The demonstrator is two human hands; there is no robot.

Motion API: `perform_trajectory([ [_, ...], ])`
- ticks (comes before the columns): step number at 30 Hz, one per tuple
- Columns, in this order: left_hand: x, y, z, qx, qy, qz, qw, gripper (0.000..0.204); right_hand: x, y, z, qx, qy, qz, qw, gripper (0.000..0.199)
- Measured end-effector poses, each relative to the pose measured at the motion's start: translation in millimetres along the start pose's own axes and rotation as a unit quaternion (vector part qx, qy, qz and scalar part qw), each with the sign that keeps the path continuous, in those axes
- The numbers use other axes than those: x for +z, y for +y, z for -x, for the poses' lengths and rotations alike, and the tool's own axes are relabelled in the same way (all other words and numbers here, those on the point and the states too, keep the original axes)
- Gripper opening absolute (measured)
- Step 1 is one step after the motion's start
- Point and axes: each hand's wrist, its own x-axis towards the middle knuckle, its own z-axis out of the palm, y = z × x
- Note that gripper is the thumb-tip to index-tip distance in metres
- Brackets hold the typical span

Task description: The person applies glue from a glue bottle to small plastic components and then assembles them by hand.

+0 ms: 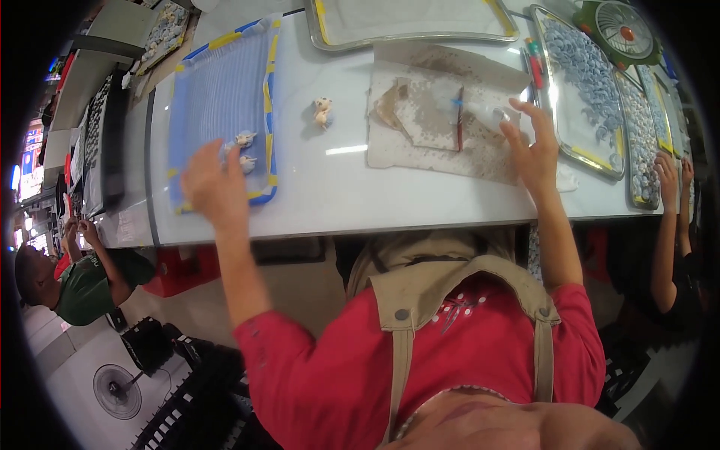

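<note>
Head view: we go by the blue tray [217, 86].
Left hand [214, 184]: over the tray's near end, beside two figurines [246, 139]; blurred, so we cannot tell its grasp.
Lone figurine [322, 114]: right of the tray, lengthwise away from us, rightward of the left fingers, that hand nearer.
Right hand [536, 146]: well right of the tray, fingers parted.

a metal-rimmed tray [574, 116] of blue-grey pieces [589, 67] lies toward the right end of the white desk [337, 206], with a green fan [626, 31] just beside its far end. another tray [412, 16], lined in white, sits at the desk's far edge. at the left, a co-worker in a dark green shirt [94, 291] is near something red [181, 274]. below stand a black box [148, 346] and a round grey fan [118, 391].
</note>
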Motion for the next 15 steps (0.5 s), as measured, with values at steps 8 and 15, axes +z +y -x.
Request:
perform_trajectory([
  [8, 35.9, 73.5, -22.8, 0.203, -0.180, 0.286, 0.919, 0.023, 0.6, 16.0, 11.8, 0.143, -0.082, -0.099, 0.981, 0.036],
  [15, 20.0, 117.4, 5.6, -0.088, -0.253, 0.552, 0.790, 0.017, -9.0, 7.5, 18.6, 0.200, -0.118, -0.220, 0.947, 0.034],
])
